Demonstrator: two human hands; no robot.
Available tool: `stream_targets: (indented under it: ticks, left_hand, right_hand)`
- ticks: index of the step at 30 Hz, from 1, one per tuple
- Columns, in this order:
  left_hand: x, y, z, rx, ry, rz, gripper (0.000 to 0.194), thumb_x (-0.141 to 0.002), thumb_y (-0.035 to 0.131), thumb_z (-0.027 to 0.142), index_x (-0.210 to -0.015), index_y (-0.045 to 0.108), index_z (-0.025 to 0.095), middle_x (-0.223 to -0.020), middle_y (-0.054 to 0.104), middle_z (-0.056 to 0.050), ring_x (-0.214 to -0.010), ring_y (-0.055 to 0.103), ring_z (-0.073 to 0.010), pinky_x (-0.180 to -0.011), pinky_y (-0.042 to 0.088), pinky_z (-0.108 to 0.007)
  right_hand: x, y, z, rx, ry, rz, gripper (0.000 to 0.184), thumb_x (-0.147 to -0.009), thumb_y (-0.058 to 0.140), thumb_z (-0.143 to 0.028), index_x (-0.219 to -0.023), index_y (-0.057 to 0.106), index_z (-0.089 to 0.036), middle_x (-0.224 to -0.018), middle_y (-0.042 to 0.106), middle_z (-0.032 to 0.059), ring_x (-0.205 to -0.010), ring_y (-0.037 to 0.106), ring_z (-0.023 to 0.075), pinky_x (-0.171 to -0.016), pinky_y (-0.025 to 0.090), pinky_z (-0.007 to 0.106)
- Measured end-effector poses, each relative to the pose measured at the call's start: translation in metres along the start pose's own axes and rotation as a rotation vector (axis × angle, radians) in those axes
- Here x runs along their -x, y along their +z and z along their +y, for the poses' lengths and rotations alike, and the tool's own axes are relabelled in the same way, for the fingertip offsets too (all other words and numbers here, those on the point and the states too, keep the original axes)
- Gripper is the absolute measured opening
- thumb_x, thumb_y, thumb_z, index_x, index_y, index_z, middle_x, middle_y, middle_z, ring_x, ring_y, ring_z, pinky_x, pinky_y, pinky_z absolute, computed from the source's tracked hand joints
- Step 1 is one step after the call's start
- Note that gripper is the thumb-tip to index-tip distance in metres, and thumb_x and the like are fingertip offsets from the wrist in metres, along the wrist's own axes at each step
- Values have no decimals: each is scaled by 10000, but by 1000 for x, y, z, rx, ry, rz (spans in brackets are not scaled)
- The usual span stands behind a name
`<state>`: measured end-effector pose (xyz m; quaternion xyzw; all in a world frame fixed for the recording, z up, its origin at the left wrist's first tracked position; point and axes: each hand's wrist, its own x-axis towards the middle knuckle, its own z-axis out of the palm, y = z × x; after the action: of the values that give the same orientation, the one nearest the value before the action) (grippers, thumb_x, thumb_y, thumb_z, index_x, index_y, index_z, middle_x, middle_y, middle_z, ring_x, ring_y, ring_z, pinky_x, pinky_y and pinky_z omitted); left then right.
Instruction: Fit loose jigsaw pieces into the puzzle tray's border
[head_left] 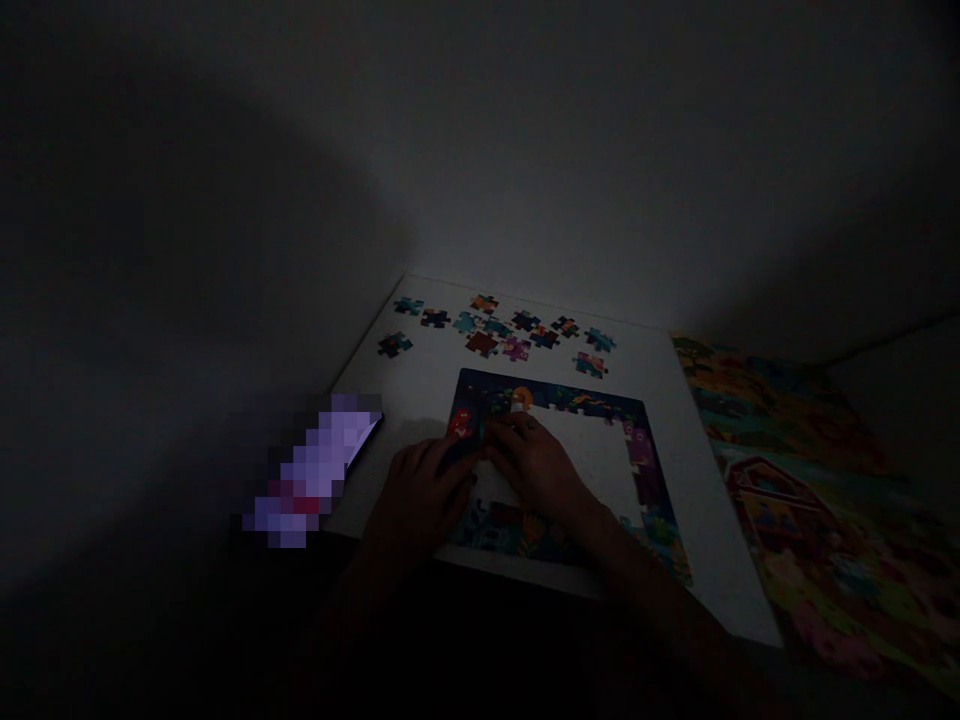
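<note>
A partly assembled jigsaw puzzle lies on a white board, its dark, colourful border joined around a bare white middle. At the border's left side, my left hand rests with bent fingers drawn together, their tips close to my right hand's. My right hand reaches over the white middle, its fingers closed at a dark greenish puzzle piece on the inner left edge. Dim light and the fingers hide most of that piece. Whatever lies under the left fingertips is hidden.
Several loose puzzle pieces lie scattered along the far part of the white board. Left of it a lit, pixelated screen glows. On the right are colourful farm pictures. A pale wall rises behind.
</note>
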<state>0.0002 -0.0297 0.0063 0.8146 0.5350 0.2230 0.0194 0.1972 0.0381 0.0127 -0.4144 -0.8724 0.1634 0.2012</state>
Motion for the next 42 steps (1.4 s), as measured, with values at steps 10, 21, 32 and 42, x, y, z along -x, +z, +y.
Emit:
stream_targets:
  ticks: [10,21,32,42]
  left_hand:
    - [2,2,-1,32,0,42,319,-948,533,235,-1247,641,253,-1319,603,-92,-1147,549,-276,-934,473,-465]
    - [2,1,-2,46,-7,20,357,-952,523,230,-1297,605,277,-1311,604,-82,-1151,545,-266,-945,466,-462]
    - [1,0,-1,29,-17,5,359,-943,541,250,-1295,606,278,-1333,592,-84,-1151,544,-271,-950,460,-462]
    - [1,1,-1,32,-12,1,346,-954,529,253,-1292,600,266,-1345,580,-87,-1167,526,-274,-958,450,-463]
  right_hand:
    - [2,-7,18,-81,54,87,233,-957,559,-262,-1148,693,-240,-1110,695,81,-1064,636,223,-941,530,398]
    - [0,-4,8,3,38,34,241,-951,555,-245,-1163,667,-217,-1079,677,104,-1035,608,248,-902,524,409]
    - [1,-1,5,91,11,30,263,-973,501,-243,-1181,645,-169,-1085,682,129,-1010,608,262,-893,517,429]
    - [1,2,-8,248,41,-17,271,-982,497,-235,-1202,637,-160,-1171,668,154,-1058,604,282,-899,494,442]
